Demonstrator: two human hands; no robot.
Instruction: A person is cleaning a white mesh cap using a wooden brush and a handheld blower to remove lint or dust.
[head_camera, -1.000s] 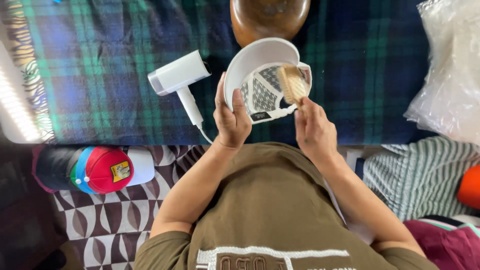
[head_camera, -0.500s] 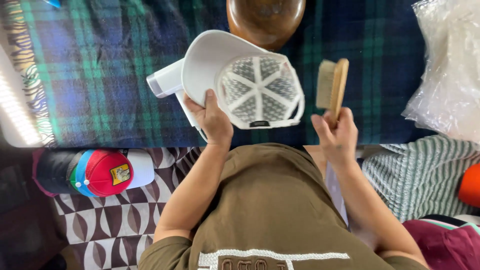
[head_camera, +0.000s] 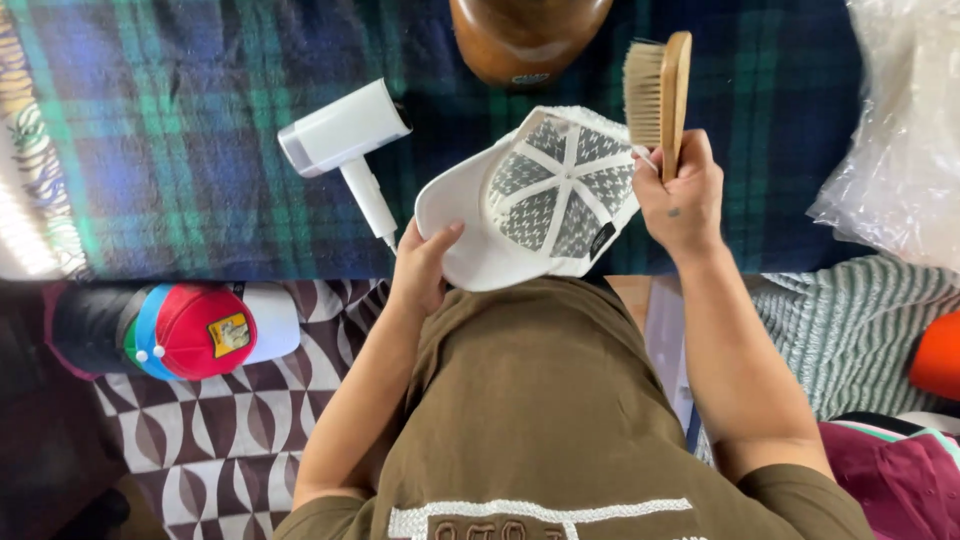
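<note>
A blue-green plaid blanket (head_camera: 150, 150) covers the surface, carrying a white hair dryer (head_camera: 345, 135) and a brown wooden bowl (head_camera: 525, 35). Above it, the left hand (head_camera: 420, 265) has fingers clamped on a white mesh cap (head_camera: 530, 200); the right hand (head_camera: 685, 195) grips a wooden brush (head_camera: 660, 85). Patterned flooring (head_camera: 200, 440) lies below.

Bright, even light; glare at the left edge, sharp focus, soft shadows.
</note>
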